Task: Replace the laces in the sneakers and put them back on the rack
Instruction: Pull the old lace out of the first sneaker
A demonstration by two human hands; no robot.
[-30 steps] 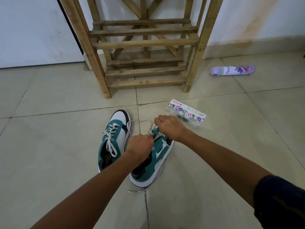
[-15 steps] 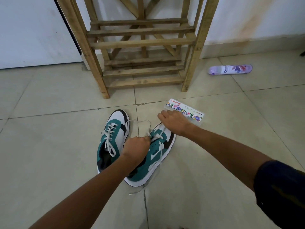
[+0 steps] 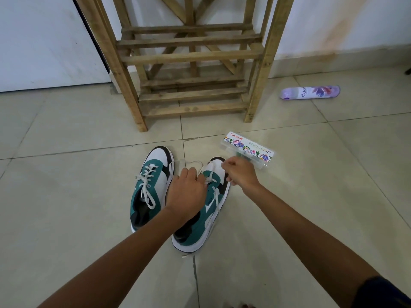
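Two teal, white and black sneakers lie side by side on the tiled floor. The left sneaker [image 3: 153,185] is laced with a white lace. The right sneaker [image 3: 206,214] is partly laced, and its white lace [image 3: 189,163] loops out past the toe. My left hand [image 3: 185,192] lies over the right sneaker's eyelets with its fingers curled on the lace. My right hand [image 3: 239,174] is beside the toe, fingers curled, pinching a lace end. The wooden rack [image 3: 189,56] stands just beyond the shoes, its slatted shelves bare.
A clear plastic box with a flowered label [image 3: 249,150] lies right behind my right hand. A purple spray can [image 3: 310,92] lies on its side on the floor at the right. A white wall and door run along the back.
My right hand moved away from the toe to the right and drew the lace out. My left hand shifted up over the eyelets. The right sneaker turned slightly.
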